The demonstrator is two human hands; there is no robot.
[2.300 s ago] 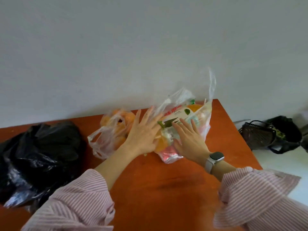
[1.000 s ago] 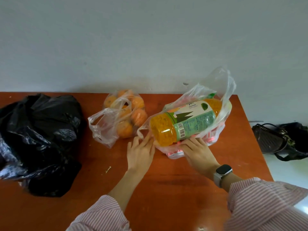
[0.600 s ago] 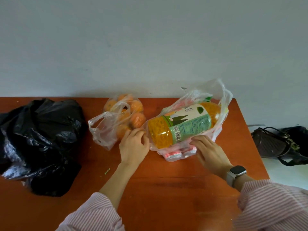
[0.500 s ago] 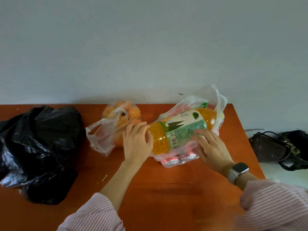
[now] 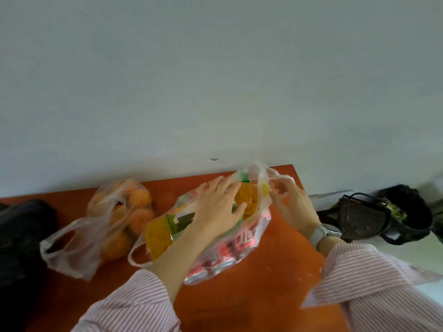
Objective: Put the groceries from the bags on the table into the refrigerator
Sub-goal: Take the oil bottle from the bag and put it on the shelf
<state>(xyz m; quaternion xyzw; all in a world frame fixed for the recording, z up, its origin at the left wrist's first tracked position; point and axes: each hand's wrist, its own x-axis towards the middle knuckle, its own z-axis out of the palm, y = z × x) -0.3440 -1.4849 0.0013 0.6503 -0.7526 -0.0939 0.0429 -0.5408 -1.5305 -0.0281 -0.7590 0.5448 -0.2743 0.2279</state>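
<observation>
A clear plastic bag lies on the orange table. In it is a big orange juice bottle with a green label, on its side over several red cans. My left hand lies across the middle of the bottle, fingers reaching over it. At the bag's far end, my right hand pinches the bag's handle. A second clear bag of oranges sits to the left. The refrigerator is not in view.
A black plastic bag sits at the table's left edge. A grey wall rises right behind the table. On the floor to the right, past the table's edge, stand a dark woven basket and a black bag.
The view has tilted up and closer. My left hand moved from the bottle's near end onto its middle. My right hand moved from the bottle's side up to the bag's handle.
</observation>
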